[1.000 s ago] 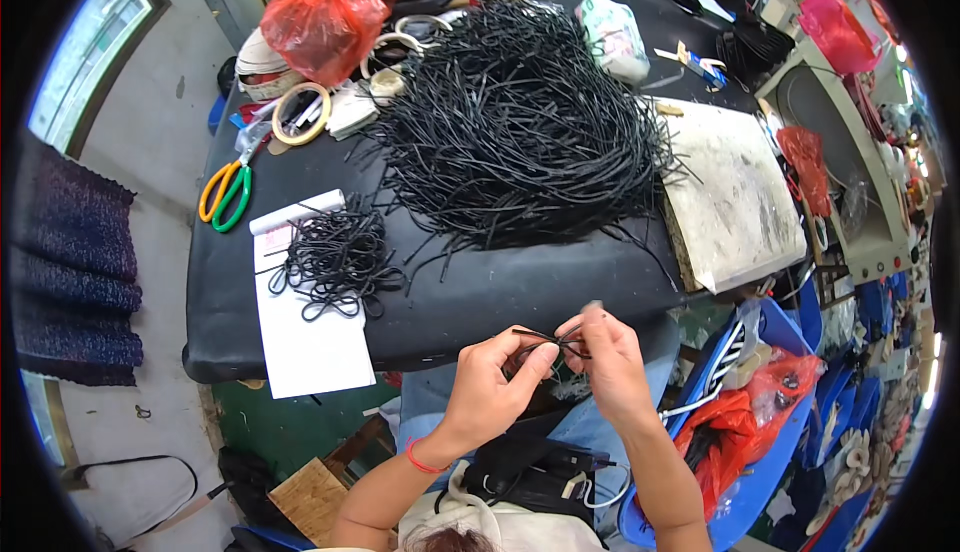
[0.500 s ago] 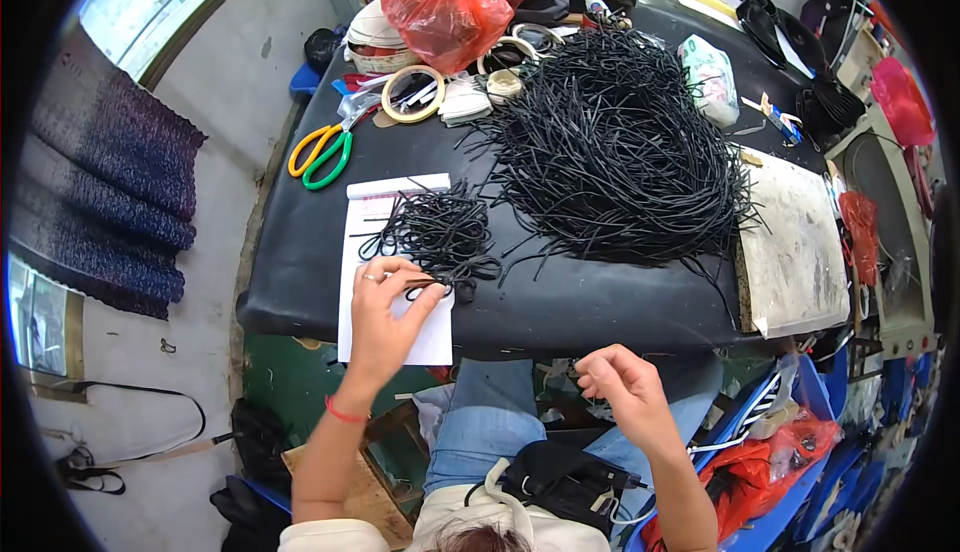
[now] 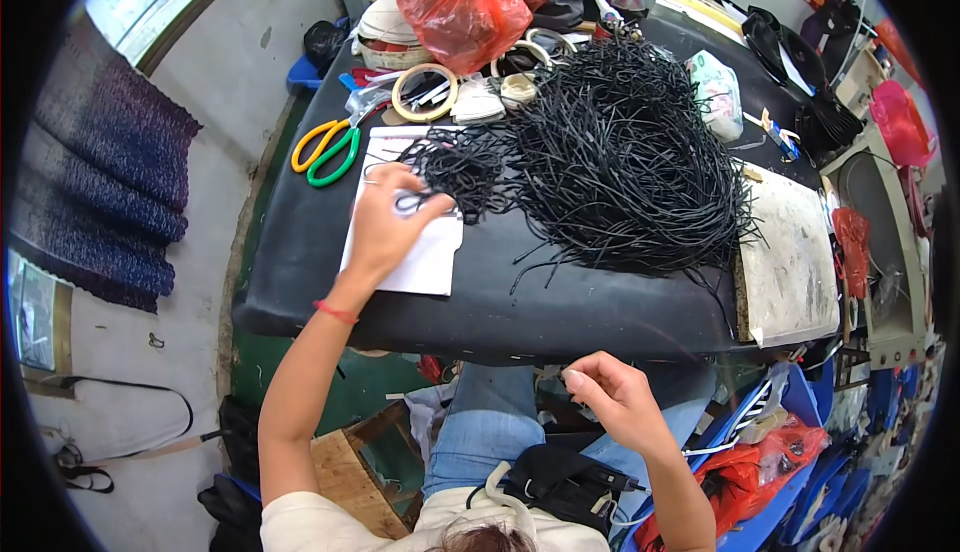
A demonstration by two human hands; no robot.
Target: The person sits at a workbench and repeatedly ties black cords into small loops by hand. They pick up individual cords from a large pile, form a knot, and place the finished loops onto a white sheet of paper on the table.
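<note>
My left hand (image 3: 385, 227) reaches over the white paper pad (image 3: 415, 267), thumb and fingers apart. Its fingertips are at the near left edge of a small heap of looped black cords (image 3: 460, 167), and a bit of cord shows in the gap between thumb and fingers. Over my lap, off the table's front edge, my right hand (image 3: 620, 402) is closed with thumb and forefinger pinched together. Whatever lies in that pinch is too small to make out. To the right of the heap spreads a large tangled pile of loose black cords (image 3: 640, 162).
Scissors with yellow and green handles (image 3: 335, 157) lie at the left, beside a tape roll (image 3: 425, 92). A red plastic bag (image 3: 475, 7) stands behind. A stained pale board (image 3: 790, 257) lies at the right end of the black table (image 3: 600, 317).
The pad and the small heap have slid away from me across the table, with my left hand moving along. My left fingers, earlier pinching a cord loop, have parted. My right hand stays near my lap.
</note>
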